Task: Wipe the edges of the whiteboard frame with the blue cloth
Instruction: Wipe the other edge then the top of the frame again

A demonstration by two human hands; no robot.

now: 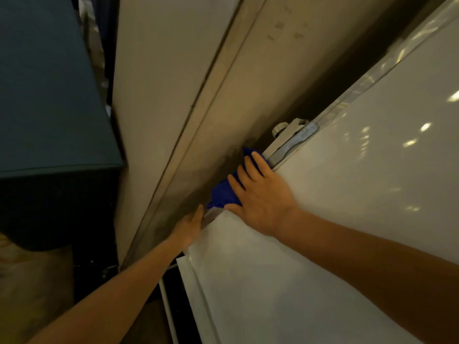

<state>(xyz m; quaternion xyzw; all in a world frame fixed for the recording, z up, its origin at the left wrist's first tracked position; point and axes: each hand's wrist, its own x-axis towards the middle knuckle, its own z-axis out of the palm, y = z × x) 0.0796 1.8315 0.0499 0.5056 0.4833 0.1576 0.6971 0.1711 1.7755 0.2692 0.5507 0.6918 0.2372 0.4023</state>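
The whiteboard (347,194) fills the right half of the view, tilted, its metal frame edge (372,80) running diagonally from the upper right toward the centre. My right hand (260,194) lies flat over the board's edge with its fingers pressing the blue cloth (223,194) against the frame. Most of the cloth is bunched under the fingers and hangs off the edge. My left hand (188,227) rests just below, touching the board's edge from the side, fingers straight, nothing in it.
A metal bracket with a round knob (280,129) sits on the frame just above the cloth. A pale wall with a vertical strip (198,108) stands close behind the board. A dark blue-green box (49,95) is at the left.
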